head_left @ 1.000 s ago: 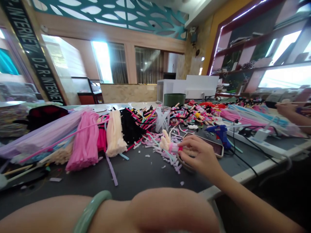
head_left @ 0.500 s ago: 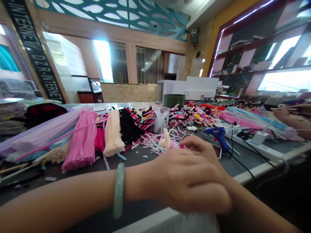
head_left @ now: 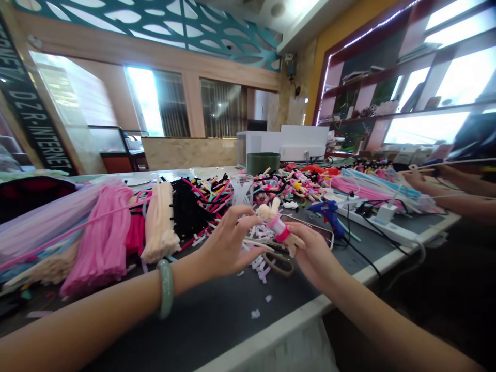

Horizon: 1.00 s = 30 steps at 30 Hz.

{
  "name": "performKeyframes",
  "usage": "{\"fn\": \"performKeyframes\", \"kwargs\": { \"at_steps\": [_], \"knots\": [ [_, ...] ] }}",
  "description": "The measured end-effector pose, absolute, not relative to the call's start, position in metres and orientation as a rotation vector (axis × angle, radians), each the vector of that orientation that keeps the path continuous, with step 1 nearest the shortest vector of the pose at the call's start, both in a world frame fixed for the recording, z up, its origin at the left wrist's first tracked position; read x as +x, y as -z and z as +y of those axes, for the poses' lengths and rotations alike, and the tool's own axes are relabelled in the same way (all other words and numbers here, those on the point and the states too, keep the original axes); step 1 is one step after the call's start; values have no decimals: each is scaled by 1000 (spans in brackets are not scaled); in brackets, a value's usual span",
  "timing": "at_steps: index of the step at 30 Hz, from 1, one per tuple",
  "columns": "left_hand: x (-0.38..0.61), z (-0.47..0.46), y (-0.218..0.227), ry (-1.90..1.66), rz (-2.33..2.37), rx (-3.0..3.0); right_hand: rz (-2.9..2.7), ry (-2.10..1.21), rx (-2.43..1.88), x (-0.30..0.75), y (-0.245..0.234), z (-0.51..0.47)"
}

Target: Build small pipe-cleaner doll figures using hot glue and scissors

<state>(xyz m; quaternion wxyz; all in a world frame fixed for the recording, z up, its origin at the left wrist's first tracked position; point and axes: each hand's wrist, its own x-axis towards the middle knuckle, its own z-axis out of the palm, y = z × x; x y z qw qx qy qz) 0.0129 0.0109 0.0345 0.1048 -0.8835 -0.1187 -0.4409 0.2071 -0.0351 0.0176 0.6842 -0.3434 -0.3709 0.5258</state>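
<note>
A small pale doll body (head_left: 276, 223) with a pink band around its middle is pinched in my right hand (head_left: 312, 257), held above the dark tabletop (head_left: 217, 315). My left hand (head_left: 228, 243), wearing a pale green jade bangle (head_left: 166, 288), is raised with curved, parted fingers. Its fingertips are right beside the doll, and I cannot tell whether they touch it. Below the doll lies a brown looped handle (head_left: 278, 263), perhaps of scissors, with its other parts hidden. A phone (head_left: 310, 231) lies just beyond my right hand.
Bundles of pink (head_left: 96, 248), cream (head_left: 158, 222) and black (head_left: 186, 209) pipe cleaners lie left. Beyond stand a transparent cup (head_left: 242, 190) and a heap of doll parts (head_left: 287, 185). A blue glue gun (head_left: 327, 214), a power strip (head_left: 380, 223) and a co-worker's hands (head_left: 420, 178) are right.
The doll body has risen off the scrap pile in my right hand. My left hand has come from the foreground, crossed my right hand, and now sits left of the doll. The view has swung slightly.
</note>
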Motion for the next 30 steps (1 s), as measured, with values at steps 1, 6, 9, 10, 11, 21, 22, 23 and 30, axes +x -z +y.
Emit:
{"fn": "performKeyframes", "kwargs": {
  "at_steps": [1,6,9,10,11,21,22,23,30],
  "knots": [
    [16,12,-33,1303,-380,-2635,-822,-1178,-772,208,-17,-36],
    [30,21,-23,1351,-510,-2755,-766,-1153,-783,210,-18,-40],
    [32,28,-18,1342,-546,-2777,-765,-1170,-792,208,-18,-42],
    [31,30,-17,1342,-552,-2779,-769,-1181,-795,208,-18,-42],
    [30,32,-18,1344,-551,-2777,-774,-1191,-799,207,-18,-43],
    [11,42,-26,1534,-496,-2622,-696,-1324,-783,199,-21,-54],
    [12,42,-25,1540,-488,-2634,-703,-1317,-775,198,-21,-55],
    [13,40,-24,1535,-479,-2653,-715,-1307,-769,198,-20,-55],
    [24,10,-34,1575,-395,-2740,-823,-1198,-799,198,-21,-58]
  ]
}}
